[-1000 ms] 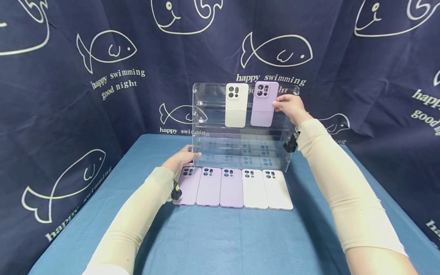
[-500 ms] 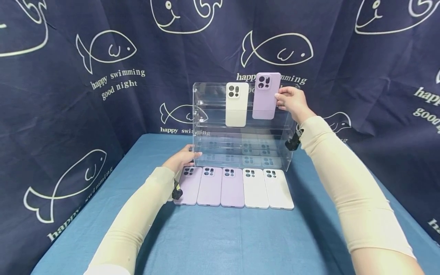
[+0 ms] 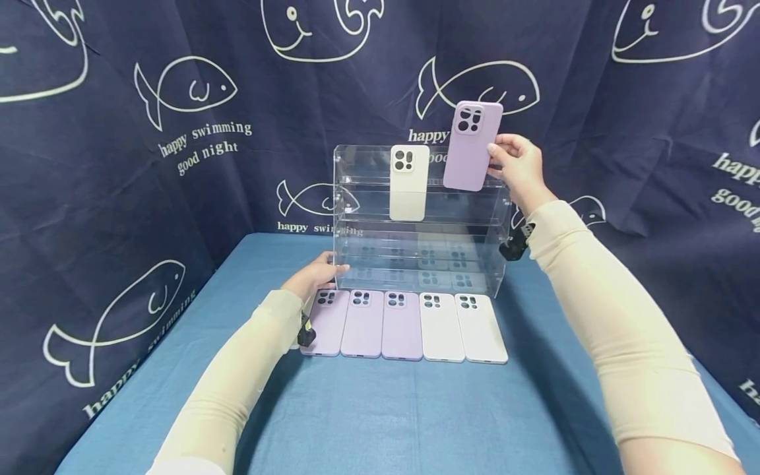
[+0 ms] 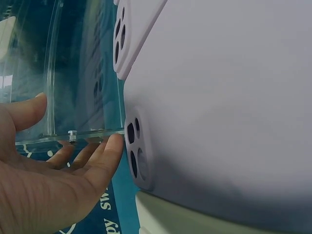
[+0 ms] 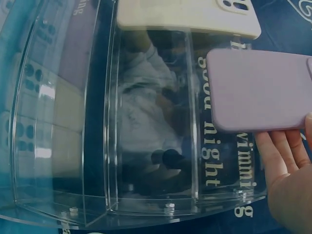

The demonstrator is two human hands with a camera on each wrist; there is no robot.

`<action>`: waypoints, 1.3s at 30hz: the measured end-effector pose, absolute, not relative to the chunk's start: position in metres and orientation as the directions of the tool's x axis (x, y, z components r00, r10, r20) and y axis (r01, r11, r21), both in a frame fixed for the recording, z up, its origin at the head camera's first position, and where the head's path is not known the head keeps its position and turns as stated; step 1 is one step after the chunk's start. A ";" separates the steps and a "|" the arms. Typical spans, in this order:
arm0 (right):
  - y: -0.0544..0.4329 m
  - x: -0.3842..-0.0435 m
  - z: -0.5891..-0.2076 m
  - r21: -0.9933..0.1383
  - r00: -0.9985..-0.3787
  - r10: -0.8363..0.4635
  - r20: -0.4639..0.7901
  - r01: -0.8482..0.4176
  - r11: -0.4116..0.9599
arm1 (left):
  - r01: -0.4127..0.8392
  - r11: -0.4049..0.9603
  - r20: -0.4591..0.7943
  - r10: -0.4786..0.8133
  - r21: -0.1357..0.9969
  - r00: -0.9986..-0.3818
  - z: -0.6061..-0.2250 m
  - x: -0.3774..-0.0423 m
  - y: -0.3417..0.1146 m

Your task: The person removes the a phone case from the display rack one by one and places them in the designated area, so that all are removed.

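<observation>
My right hand (image 3: 518,168) pinches a purple phone case (image 3: 472,152) by its right edge, thumb in front. The case is held up over the top right of a clear acrylic display rack (image 3: 362,168), its camera cutouts uppermost and its lower end overlapping the top tier. In the right wrist view that purple case (image 5: 261,92) is apart from the shelf strips. My left hand (image 3: 315,274) holds the rack's lower left side panel, thumb inside and fingers outside in the left wrist view. A cream-white phone case (image 3: 408,194) stands upright in the rack's upper tier.
Before the rack, a row of phone cases lies flat on the blue tablecloth (image 3: 380,409): three purple ones (image 3: 402,333) on the left, two white ones (image 3: 442,333) on the right. Behind hangs a dark blue curtain (image 3: 320,99) with fish drawings.
My right hand has lifted the purple case from the rack's upper tier, up and slightly right. The left hand and the white case in the rack have stayed put.
</observation>
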State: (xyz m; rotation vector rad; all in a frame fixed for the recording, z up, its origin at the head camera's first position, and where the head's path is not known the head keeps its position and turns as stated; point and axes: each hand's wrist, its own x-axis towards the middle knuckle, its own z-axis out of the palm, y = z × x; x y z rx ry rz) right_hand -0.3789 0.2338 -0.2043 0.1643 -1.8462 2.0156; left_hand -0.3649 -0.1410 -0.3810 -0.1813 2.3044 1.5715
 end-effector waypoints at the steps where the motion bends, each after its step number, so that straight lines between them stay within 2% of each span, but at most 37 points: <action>1: 0.234 -0.377 -0.203 -0.927 -0.912 0.208 0.353 -0.371 -0.054 | -0.294 0.380 -0.350 0.086 0.877 -0.933 -0.381 -0.365 -0.141; 22: 0.245 -0.332 -0.194 -0.922 -0.925 0.080 0.372 -0.378 -0.085 | -0.290 0.393 -0.350 0.091 0.873 -0.932 -0.381 -0.363 -0.142; 39: 0.271 -0.306 -0.201 -0.954 -0.952 0.060 0.300 -0.299 0.028 | -0.290 0.395 -0.354 0.098 0.872 -0.930 -0.380 -0.362 -0.141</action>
